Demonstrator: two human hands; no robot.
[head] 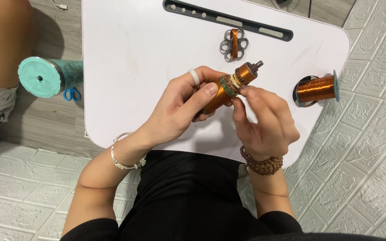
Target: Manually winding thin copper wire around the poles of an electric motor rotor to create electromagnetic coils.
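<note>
Head view: my left hand (182, 105) grips the copper-wound rotor (234, 85) above the white surface (126, 53); my right hand (264, 120) pinches at its middle band (wire too fine to see). Windings look mostly laid, ends likely unfinished. A copper wire spool (317, 89) and a small wound core (234, 43) lie apart.

The person wears a black top with sleeves pushed up past the elbows, forearms bare. The left hand (182, 105) carries a pale, smooth ring (194, 76) on one finger and a thin silver bangle (125, 157) at the wrist. The right hand (264, 122) has a brown beaded bracelet (262, 163) around its wrist.
</note>
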